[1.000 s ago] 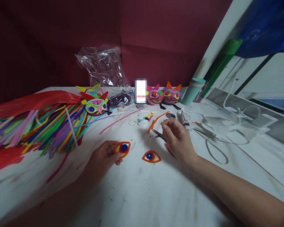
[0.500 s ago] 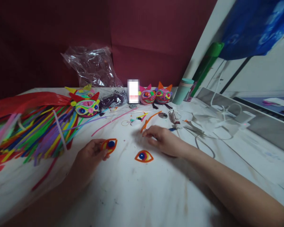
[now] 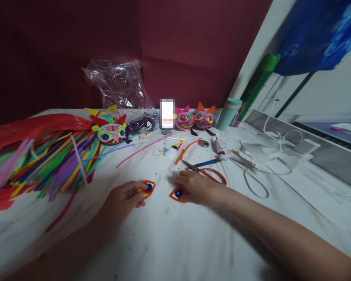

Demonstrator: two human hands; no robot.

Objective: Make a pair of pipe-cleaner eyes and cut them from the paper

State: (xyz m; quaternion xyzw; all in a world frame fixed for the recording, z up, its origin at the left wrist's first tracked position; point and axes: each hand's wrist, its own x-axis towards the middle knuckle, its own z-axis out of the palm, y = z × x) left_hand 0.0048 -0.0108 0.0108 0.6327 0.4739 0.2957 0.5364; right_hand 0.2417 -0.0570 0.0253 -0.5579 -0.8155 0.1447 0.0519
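Between the thumb and fingers of my left hand (image 3: 131, 194) is an eye-shaped piece (image 3: 148, 188) with an orange fuzzy outline and a dark blue centre. It is held just above the white table. My right hand (image 3: 191, 186) is closed over a matching second eye piece (image 3: 178, 194), which lies on the table; the hand covers its right part, and the fingertips are partly hidden. Just beyond the right hand lie scissors (image 3: 213, 175) with orange-red handles. An orange pipe cleaner (image 3: 188, 150) lies by their tips, and a blue pen-like tool (image 3: 209, 162) lies behind them.
Many coloured pipe cleaners (image 3: 58, 164) spread across the left. Decorated heads with pointed ears, one with red ears (image 3: 111, 133) and one with orange ears (image 3: 204, 119), stand at the back. A green cup (image 3: 228, 115), a clear plastic bag (image 3: 119, 84) and white cables (image 3: 280, 150) are also there.
My right hand has moved back towards me from the scissors, uncovering them, and now lies over the second eye piece. My left hand has shifted slightly right with its eye piece.
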